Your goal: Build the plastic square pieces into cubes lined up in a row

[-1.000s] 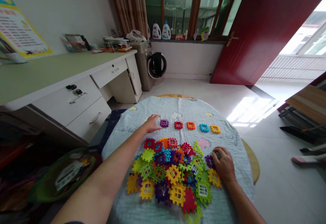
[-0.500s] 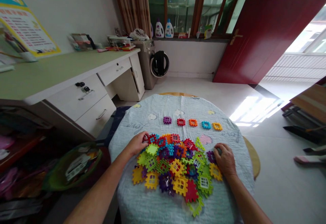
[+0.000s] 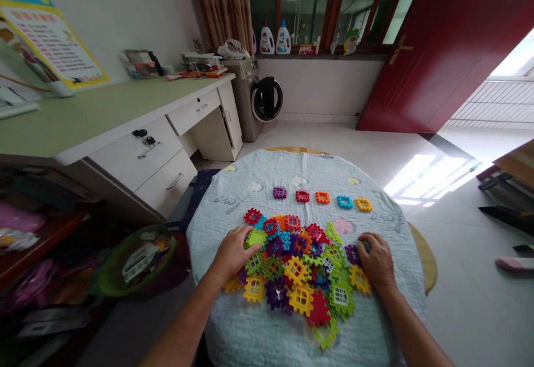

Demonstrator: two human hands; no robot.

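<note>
A pile of colourful interlocking plastic tiles (image 3: 298, 267) lies on a round table covered by a pale blue cloth (image 3: 292, 178). Beyond the pile, small square tiles stand in a row: purple (image 3: 279, 192), red (image 3: 302, 196), orange (image 3: 322, 197), blue (image 3: 344, 201) and yellow (image 3: 364, 204). My left hand (image 3: 233, 251) rests on the pile's left edge, fingers curled over a light green tile (image 3: 255, 238). My right hand (image 3: 377, 260) lies on the pile's right edge, fingers bent over a purple tile (image 3: 354, 254) and a small dark thing I cannot make out.
A long green-topped desk with drawers (image 3: 125, 133) runs along the left wall. A green basket (image 3: 133, 258) sits on the floor by the table. A washing machine (image 3: 258, 97) stands under the window, a red door (image 3: 450, 44) at the right.
My left hand drew back from the purple tile in the row to the pile's left edge. My right hand stayed in place. The view shifted a little.
</note>
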